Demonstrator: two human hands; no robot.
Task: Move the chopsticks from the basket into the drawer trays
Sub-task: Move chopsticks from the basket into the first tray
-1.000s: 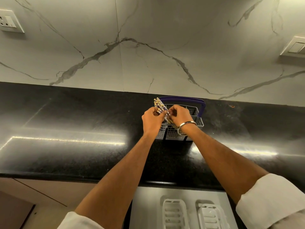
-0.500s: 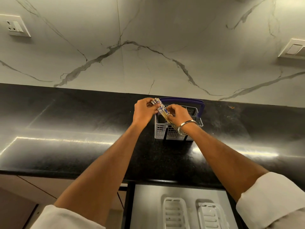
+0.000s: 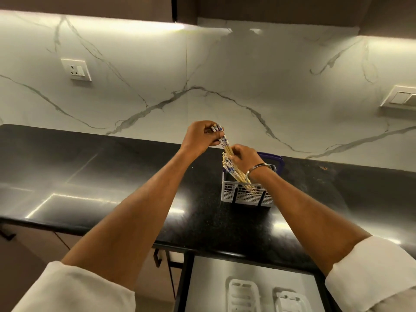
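Warm strip light comes from under the upper cabinets [image 3: 90, 5] and washes the top of the marble wall [image 3: 202, 64] bright, almost blown out along its upper edge. Lower down the wall turns dimmer and greyer. The black counter [image 3: 67, 176] is glossy and throws back long streaks of glare at left and right, with a dark band between them. The drawer [image 3: 202, 284] at the bottom edge sits in shade. The wide lens bends the counter line and stretches the sleeves [image 3: 74, 289] at the corners. Fine detail is soft throughout, and the corners look smeared.
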